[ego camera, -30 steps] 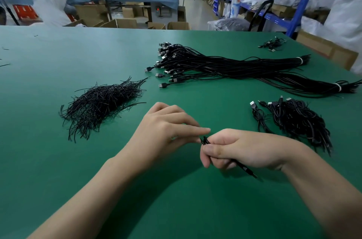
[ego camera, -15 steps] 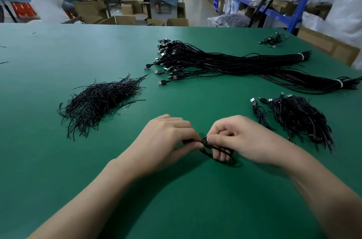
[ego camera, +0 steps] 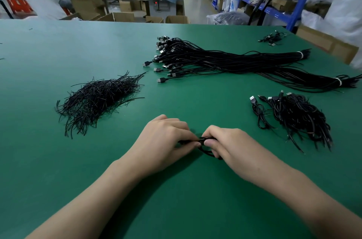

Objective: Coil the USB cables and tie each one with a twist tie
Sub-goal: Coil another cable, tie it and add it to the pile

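1. Head view: left hand (ego camera: 163,141) and right hand (ego camera: 230,145) meet fingertip to fingertip, both pinching a coiled USB cable (ego camera: 206,153).
2. This cable sits right of the twist-tie pile (ego camera: 98,99), nearer the person.
3. A heap of coiled cables (ego camera: 297,115) lies farther right of that pile.

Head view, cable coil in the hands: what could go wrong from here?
1. The left hand and right hand both pinch the small cable coil; if either grip eases, the loops could spring open.
2. Fingers hide whether a tie is on it. If not, the twist tie pile lies off to the left, so fetching one would leave one hand holding the coil.
3. The finished pile looks loosely tangled; a coil dropped there may snag.
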`<state>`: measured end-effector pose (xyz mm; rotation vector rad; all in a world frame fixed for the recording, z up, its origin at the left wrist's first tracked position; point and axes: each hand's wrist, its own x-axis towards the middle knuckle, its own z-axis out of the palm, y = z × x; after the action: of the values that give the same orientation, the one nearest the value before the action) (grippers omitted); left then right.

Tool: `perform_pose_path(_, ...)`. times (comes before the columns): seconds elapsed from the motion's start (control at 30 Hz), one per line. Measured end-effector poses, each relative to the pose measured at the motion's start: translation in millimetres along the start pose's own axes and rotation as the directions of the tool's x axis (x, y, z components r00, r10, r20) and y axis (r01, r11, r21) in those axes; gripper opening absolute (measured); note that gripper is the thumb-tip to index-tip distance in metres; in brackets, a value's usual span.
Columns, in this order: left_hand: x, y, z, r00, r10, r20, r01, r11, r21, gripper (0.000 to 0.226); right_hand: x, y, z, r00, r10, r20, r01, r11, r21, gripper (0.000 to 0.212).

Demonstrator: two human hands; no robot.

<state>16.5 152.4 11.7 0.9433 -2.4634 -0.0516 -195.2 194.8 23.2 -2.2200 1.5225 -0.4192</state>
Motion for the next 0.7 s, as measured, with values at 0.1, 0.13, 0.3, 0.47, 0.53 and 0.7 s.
perform_pose_path(0.1, 0.4, 4.8, 2.0, 1.0, -0.003, 0.011, 0.003, 0.999, 0.04, 0.019, -2.6, -1.9, 7.2, 0.993, -0.047, -0.111, 0.037, 0.995, -0.095, 0.018)
perform_pose_path(0.13, 0.6, 6.6, 2.5, 1.0, -0.007, 0.011, 0.006, 0.999, 0.046, 0.02, -3.3, -2.0, 8.9, 0.989, -0.05, -0.136, 0.039, 0.996, -0.086, 0.018)
perform_pose_path(0.3, 5.1, 17.3, 1.2, 0.997, -0.06, -0.054, 0.067, 0.988, 0.141, 0.033, -4.1, -0.3, 13.1, 0.983, -0.044, -0.18, 0.035, 0.998, -0.058, 0.017)
perform_pose_path(0.47, 11.7, 26.7, 2.7, 0.991, -0.114, 0.068, 0.102, 0.983, 0.15, 0.044, -5.7, 2.0, 12.1, 0.975, -0.046, -0.215, 0.054, 0.998, 0.03, 0.021)
perform_pose_path(0.53, 13.7, 26.8, 2.8, 0.989, -0.135, 0.054, 0.125, 0.979, 0.163, 0.051, -6.0, 1.6, 10.1, 0.968, -0.061, -0.245, 0.063, 0.998, 0.004, 0.017)
perform_pose_path(0.7, 11.5, 20.8, 1.1, 0.99, -0.139, 0.008, 0.137, 0.982, 0.133, 0.049, -4.8, 2.6, -2.9, 0.914, -0.141, -0.38, 0.052, 0.97, -0.236, 0.032)
